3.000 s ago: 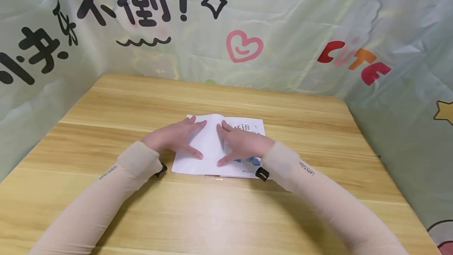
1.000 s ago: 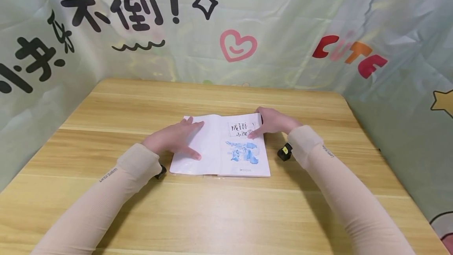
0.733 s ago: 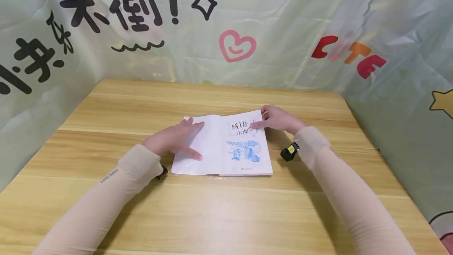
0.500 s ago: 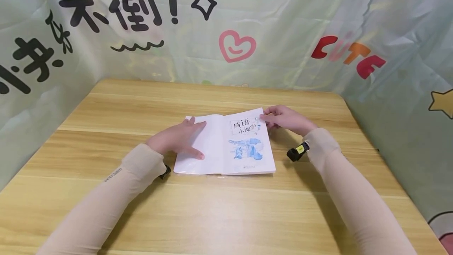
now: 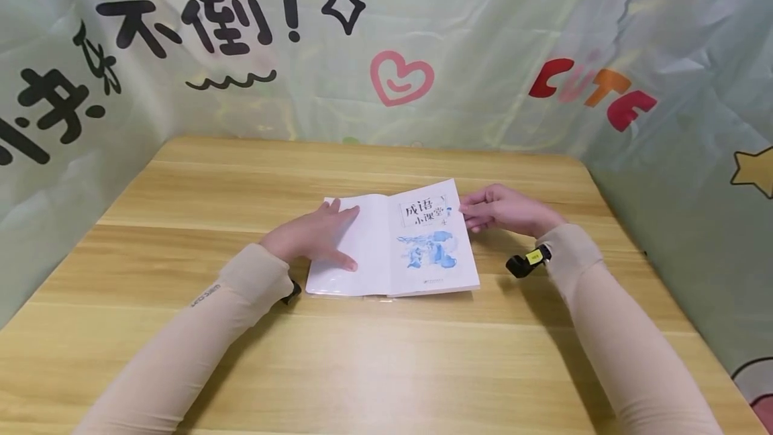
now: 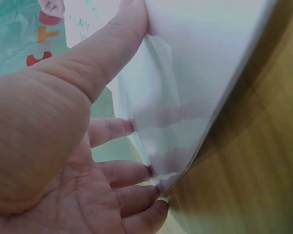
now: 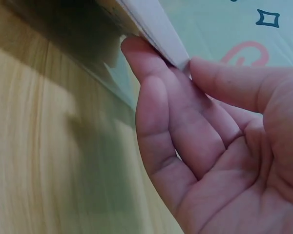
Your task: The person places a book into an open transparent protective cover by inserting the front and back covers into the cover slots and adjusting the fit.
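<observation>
An open book (image 5: 431, 247) lies on the table, its title page in view with dark Chinese characters and a blue drawing. To its left is the blank white inside of the cover (image 5: 368, 240), with a glossy clear jacket. My left hand (image 5: 311, 233) rests on that blank side, thumb and fingers spread; in the left wrist view its fingertips touch the shiny surface. At the book's far right edge, my right hand (image 5: 504, 210) pinches the pages between thumb and fingers. The right wrist view shows a thick white page stack (image 7: 158, 31) there, lifted off the table.
The wooden table (image 5: 386, 368) runs back to a pale printed cloth (image 5: 483, 39) that closes off the back and both sides. Dark wrist cameras are strapped under both cuffs, the right camera (image 5: 525, 262) just beyond the book's right edge.
My right hand has gone from smoothing the fold to pinching the right edge. The pages' far right corner has risen, and the book has shifted slightly right. My left hand stays spread on the cover.
</observation>
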Demonstrator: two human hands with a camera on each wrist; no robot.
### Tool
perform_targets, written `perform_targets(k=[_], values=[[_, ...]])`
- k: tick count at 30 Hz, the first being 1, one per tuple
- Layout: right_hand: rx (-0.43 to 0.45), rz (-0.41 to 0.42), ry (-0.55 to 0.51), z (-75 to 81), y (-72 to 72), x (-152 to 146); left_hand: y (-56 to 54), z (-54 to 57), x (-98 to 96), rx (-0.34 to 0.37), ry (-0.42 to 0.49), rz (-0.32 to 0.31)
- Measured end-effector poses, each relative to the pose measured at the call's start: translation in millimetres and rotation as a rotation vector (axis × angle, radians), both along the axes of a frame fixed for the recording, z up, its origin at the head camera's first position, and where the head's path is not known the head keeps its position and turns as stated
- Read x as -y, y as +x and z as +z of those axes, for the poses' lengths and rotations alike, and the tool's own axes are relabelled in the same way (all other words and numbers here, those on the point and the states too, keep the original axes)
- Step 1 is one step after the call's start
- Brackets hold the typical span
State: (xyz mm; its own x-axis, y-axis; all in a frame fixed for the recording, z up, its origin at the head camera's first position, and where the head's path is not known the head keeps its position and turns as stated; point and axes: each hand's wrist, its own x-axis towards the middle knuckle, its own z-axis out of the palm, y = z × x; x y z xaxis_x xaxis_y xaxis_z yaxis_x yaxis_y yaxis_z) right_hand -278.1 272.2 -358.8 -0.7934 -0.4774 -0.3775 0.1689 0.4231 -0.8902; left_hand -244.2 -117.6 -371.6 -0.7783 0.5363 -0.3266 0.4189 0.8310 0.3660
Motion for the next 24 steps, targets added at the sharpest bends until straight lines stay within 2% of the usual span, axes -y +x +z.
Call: perform_targets(k=[7, 11, 17, 22, 24], values=[[0.01, -0.017, -0.041, 6.2, 0.4, -5.5, -2.5, 0.5, -5.9, 0.003, 0.013, -0.011], [0.006, -0.03, -0.043, 12.1, 1.6, -3.0, -3.2, 1.7, -8.4, -0.026, 0.016, -0.025], [-0.004, -0.078, -0.036, 21.1, 3.7, 5.6, -0.9, 2.3, -8.9, -0.095, 0.014, -0.011], [-0.016, -0.116, -0.05, 28.6, 4.2, 15.1, 4.2, 4.8, -12.3, -0.196, 0.0, -0.006], [-0.018, -0.127, -0.053, 32.1, 4.8, 19.2, 6.2, 6.5, -14.0, -0.214, -0.004, -0.003]])
